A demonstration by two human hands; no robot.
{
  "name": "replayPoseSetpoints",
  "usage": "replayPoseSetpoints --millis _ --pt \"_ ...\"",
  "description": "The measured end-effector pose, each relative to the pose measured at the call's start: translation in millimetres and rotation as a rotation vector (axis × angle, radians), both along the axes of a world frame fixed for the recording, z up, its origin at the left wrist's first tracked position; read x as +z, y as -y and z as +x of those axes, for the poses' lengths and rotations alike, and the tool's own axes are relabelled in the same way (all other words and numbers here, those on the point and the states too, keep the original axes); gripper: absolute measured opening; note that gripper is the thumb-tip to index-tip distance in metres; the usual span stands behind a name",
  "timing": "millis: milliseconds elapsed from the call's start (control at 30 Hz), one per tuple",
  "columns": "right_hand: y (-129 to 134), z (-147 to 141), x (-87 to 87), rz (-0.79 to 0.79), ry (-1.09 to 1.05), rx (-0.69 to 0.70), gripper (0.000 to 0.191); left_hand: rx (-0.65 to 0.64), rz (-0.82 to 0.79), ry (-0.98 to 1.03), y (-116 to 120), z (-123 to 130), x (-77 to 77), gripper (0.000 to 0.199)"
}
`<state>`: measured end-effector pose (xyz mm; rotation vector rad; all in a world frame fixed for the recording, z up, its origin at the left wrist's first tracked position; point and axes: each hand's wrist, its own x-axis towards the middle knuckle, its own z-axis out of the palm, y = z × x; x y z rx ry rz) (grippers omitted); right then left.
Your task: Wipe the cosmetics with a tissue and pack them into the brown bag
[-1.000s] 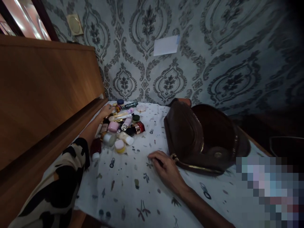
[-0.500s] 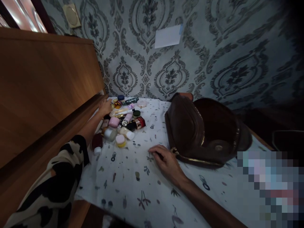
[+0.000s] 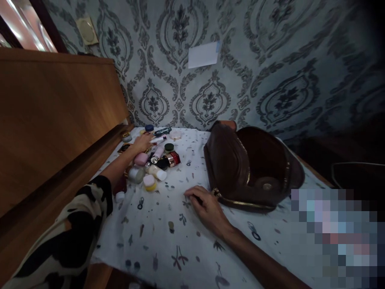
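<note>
Grey damask-patterned wallpaper (image 3: 208, 100) rises behind the bench (image 3: 171, 249), which is spread with white printed cloth. On its far left side lies a loose cluster of cosmetics, and my left hand (image 3: 143, 141) reaches over it, fingers pointing down among the pieces. A slim white tube (image 3: 158, 140) is just beside those fingers; in this dim light I can't tell whether the grip is open or closed on something. Nearer me sit a pink rounded jar (image 3: 140, 159), a frosted jar (image 3: 136, 175), a cream tube with a white cap (image 3: 157, 172) and a yellow jar with a pale pink lid (image 3: 149, 182). My right hand (image 3: 206, 206) rests on the cloth — half open, fingers loosely curled — near the gold zip of a dark brown leather bag (image 3: 225, 160), which gapes open on the right.
</note>
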<state>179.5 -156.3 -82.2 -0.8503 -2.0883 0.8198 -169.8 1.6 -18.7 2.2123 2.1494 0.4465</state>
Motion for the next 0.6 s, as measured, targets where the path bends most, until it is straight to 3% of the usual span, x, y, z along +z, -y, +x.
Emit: replayPoseSetpoints --millis 133,233,400,500,600 --pt "0.4 0.0 0.2 -0.002 -0.012 -0.003 0.024 -0.026 0.045 -0.081 -7.2 3.2 12.7 0.033" --pt "0.4 0.1 0.4 -0.011 -0.020 -0.003 0.024 -0.139 -0.004 -0.099 -12.7 14.7 17.4 0.030" --pt "0.4 0.1 -0.2 -0.019 -0.028 0.002 0.023 -0.288 -0.123 -0.116 -20.6 49.1 1.6 0.039" --pt "1.0 -0.4 -0.8 -0.018 -0.023 -0.002 0.024 -0.257 -0.096 -0.120 -25.3 66.4 -10.4 0.048" --pt "1.4 -0.8 -1.3 -0.016 -0.006 -0.006 0.025 -0.196 -0.040 -0.104 -29.3 74.1 -11.9 0.047"
